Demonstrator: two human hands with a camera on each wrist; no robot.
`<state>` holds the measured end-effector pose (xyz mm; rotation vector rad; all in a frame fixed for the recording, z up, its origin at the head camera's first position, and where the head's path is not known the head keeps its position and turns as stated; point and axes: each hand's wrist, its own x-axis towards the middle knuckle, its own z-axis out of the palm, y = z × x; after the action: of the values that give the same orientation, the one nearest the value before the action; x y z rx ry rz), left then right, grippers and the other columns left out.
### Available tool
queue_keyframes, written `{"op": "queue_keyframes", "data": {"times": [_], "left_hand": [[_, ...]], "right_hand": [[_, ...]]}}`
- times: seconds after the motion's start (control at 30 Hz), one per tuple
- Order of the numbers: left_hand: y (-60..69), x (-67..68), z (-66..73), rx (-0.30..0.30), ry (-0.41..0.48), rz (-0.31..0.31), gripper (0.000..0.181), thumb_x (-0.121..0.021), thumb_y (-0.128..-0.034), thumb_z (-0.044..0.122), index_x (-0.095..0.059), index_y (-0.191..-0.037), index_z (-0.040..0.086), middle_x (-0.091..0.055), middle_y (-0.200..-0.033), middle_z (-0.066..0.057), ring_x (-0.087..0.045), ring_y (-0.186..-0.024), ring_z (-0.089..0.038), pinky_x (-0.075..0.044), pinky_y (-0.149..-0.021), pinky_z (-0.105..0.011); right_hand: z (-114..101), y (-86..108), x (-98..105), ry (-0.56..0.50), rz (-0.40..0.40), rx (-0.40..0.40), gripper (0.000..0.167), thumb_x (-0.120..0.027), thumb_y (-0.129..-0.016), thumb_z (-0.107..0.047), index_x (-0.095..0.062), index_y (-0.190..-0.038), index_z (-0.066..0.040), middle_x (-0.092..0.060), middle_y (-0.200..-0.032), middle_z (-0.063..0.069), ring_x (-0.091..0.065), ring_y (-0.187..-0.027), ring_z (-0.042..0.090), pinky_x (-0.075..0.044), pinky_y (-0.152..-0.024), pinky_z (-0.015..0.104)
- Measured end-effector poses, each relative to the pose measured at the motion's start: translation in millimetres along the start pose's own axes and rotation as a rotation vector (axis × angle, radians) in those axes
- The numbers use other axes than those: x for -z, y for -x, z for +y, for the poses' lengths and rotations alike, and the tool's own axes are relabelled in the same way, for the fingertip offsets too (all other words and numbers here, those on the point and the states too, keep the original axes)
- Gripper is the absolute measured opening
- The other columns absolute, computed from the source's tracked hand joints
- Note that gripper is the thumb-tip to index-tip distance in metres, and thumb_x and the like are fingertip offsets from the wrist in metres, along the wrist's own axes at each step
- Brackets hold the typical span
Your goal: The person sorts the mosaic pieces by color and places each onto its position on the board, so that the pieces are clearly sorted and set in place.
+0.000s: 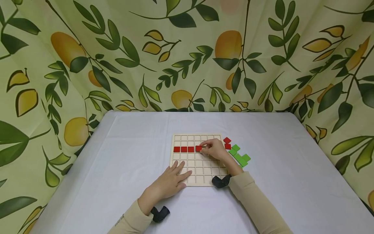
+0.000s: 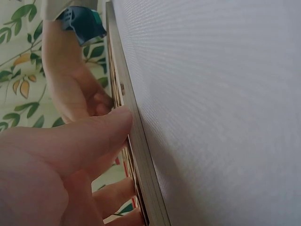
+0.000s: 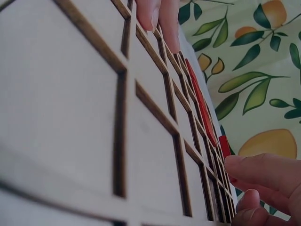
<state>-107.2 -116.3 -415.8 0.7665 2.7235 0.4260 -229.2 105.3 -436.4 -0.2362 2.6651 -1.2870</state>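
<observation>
A pale wooden grid board [image 1: 199,171] lies on the table, with three red square tiles [image 1: 183,149] side by side in one of its rows. Just right of them my right hand [image 1: 215,149] pinches another red tile [image 1: 198,148] between thumb and fingers; the right wrist view shows this tile [image 3: 225,146] tilted above the grid. My left hand [image 1: 169,181] rests with spread fingers on the board's near left corner. In the left wrist view its thumb [image 2: 94,136] lies against the board's edge [image 2: 136,122].
Beyond the board's right side lie two loose red tiles [image 1: 227,143] and several green tiles [image 1: 240,158]. White cloth [image 1: 131,139] covers the table, and a leaf-and-fruit patterned curtain [image 1: 187,65] hangs behind it. Each wrist carries a dark device [image 1: 220,181].
</observation>
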Motion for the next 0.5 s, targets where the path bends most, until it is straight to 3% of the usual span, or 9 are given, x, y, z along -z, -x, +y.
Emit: {"op": "queue_keyframes", "data": {"times": [0.5], "left_hand": [[-0.4,-1.7,-1.3,0.003,0.004,0.001,0.047,-0.054,-0.0972,0.027,-0.048,-0.143,0.022,-0.030,-0.158,-0.016,-0.023,-0.149,-0.041,-0.029,-0.118,-0.057]], "right_hand": [[0.3,-2.6,-1.5,0.008,-0.015,-0.016,0.025,-0.076,-0.081,-0.010,-0.074,-0.105,-0.004,-0.051,-0.066,0.001,-0.043,-0.064,0.014,-0.032,-0.054,0.021]]}}
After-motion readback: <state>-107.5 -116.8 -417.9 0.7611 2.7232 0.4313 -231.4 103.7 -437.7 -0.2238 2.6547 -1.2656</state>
